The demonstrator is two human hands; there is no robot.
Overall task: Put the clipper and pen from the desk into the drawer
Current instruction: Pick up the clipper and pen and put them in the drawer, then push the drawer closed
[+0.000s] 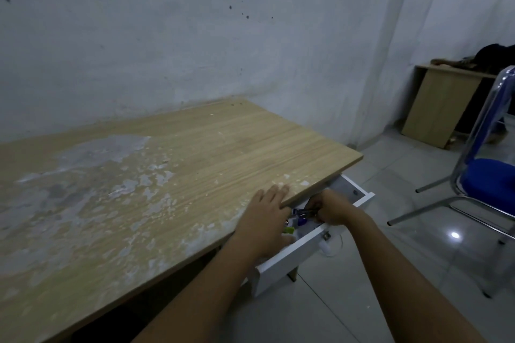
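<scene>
Broadly, the wooden desk point(172, 164) fills the left and middle of the view, its worn top patched grey-white toward nine o'clock and running up to a pale wall point(195, 22) at twelve. A blue-seated chair point(490, 181) with a metal frame stands on the tiled floor point(390, 273) at three o'clock, well apart from the desk, and a second wooden table point(443, 103) sits beyond it near two o'clock. Under the desk's near right corner, at about five o'clock, a white drawer point(295, 256) is pulled open. The left hand point(267, 220) lies flat with fingers spread over the desk edge just above the drawer, released and grasping nothing. The right hand point(331, 210) reaches down into the open drawer with fingers curled around a small metal clipper point(305, 212), which is held inside the drawer space. Beside it in the drawer lie small items, one blue point(302, 222) and one yellow-green point(289, 230); which, if either, is the pen cannot be told.
</scene>
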